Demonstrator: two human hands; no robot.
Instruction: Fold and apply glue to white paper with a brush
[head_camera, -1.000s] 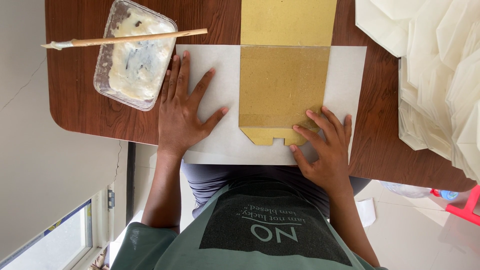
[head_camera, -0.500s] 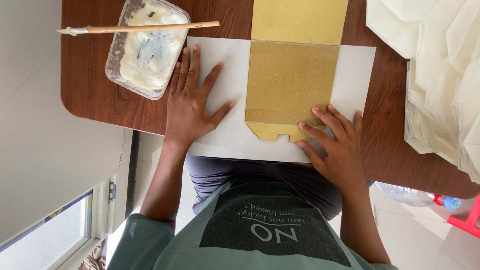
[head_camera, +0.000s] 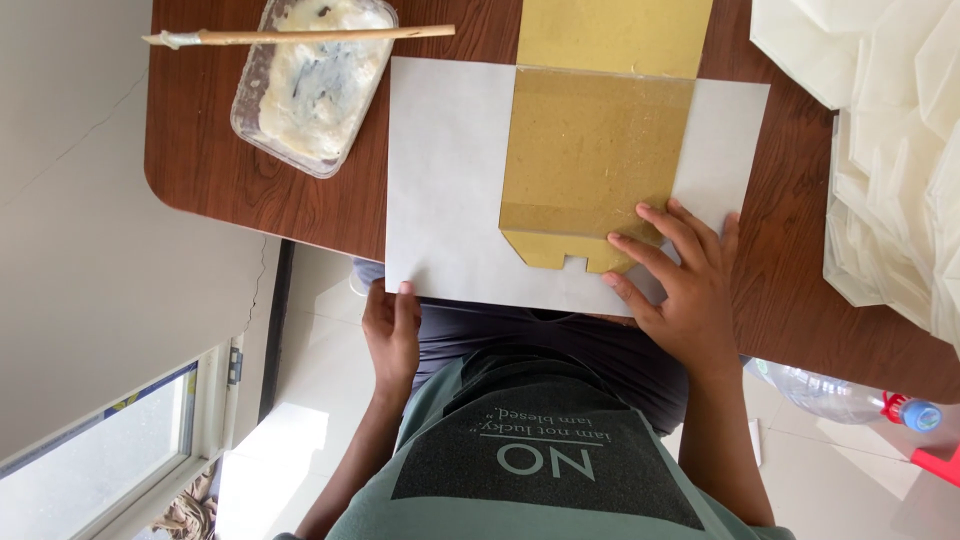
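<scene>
A white sheet (head_camera: 450, 180) lies on the brown wooden table (head_camera: 230, 190) and overhangs its near edge. On the sheet rests a shiny brown paper piece (head_camera: 590, 150) with a notched flap at its near end. My right hand (head_camera: 680, 285) lies flat with its fingers spread on that flap and the sheet beside it. My left hand (head_camera: 392, 335) is below the table edge and grips the sheet's near left corner, thumb on top.
A clear plastic tub of white paste (head_camera: 315, 80) stands at the far left of the table, with a wooden brush (head_camera: 300, 36) laid across it. A pile of folded white paper (head_camera: 890, 150) fills the right side. A plastic bottle (head_camera: 850, 395) lies on the floor.
My left hand has left the top of the white sheet, where it lay flat, and now grips the sheet's near corner. My right hand stays on the brown flap.
</scene>
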